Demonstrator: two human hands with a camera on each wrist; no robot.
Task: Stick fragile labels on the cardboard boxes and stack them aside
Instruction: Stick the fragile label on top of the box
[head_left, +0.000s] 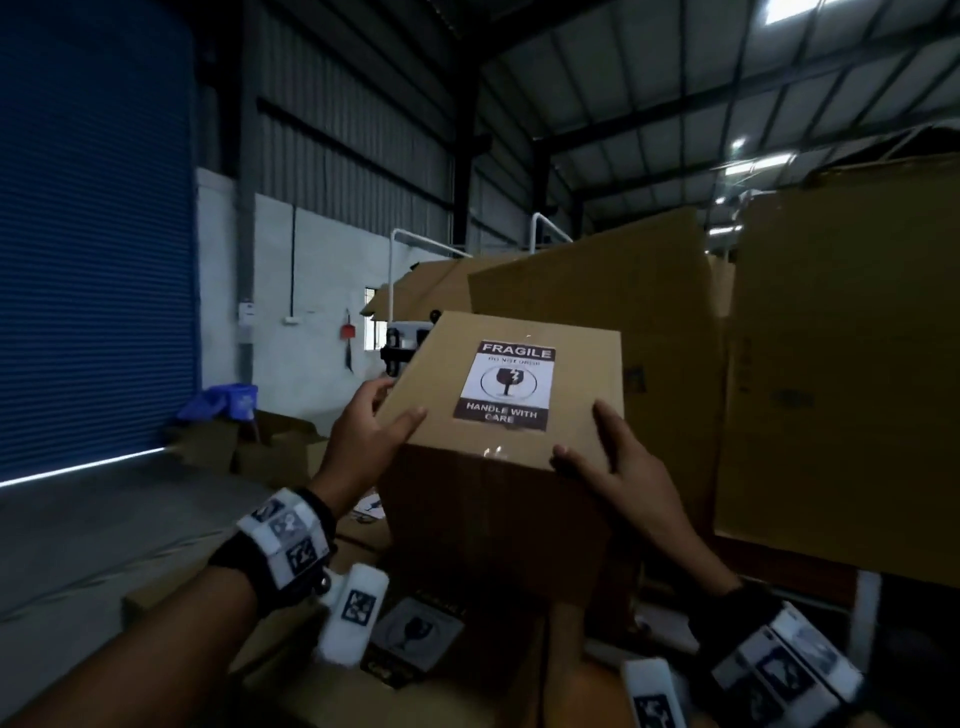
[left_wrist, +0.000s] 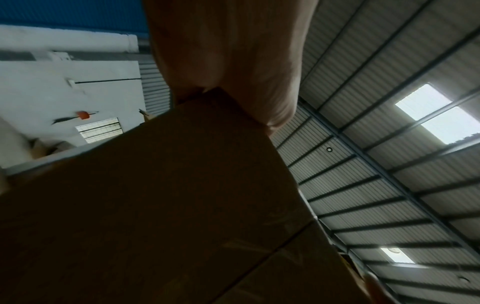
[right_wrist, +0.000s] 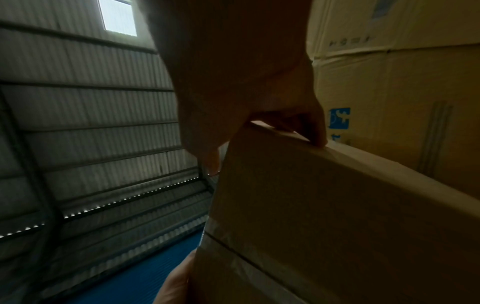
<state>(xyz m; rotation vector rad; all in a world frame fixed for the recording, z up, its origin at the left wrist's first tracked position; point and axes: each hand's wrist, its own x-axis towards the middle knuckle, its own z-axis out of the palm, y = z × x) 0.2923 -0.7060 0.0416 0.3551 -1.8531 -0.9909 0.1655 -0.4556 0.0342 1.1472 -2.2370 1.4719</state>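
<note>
Fingers of the left hand (head_left: 370, 433) are hidden behind the box (head_left: 506, 415). Both hands grip it in the air, the right hand (head_left: 613, 457) at its near right corner. A black-and-white label (head_left: 506, 385) reading FRAGILE sits flat on its top.

Both arms raised forward, hands clamped on either side of a held box

The left hand (head_left: 363, 431) grips the near-left corner of the cardboard box (head_left: 498, 467), thumb lying across the top face and the other fingers wrapped out of sight round the left side; its forearm reaches up from the lower left, wrist cuffed in a dark band with white marker blocks. The right hand (head_left: 618, 467) grips the near-right corner, thumb pressed on the front edge and fingers (head_left: 610, 421) spread flat on top; the right wrist view shows fingertips hooked over the box edge. Its forearm rises from the lower right, with the same kind of band
</note>
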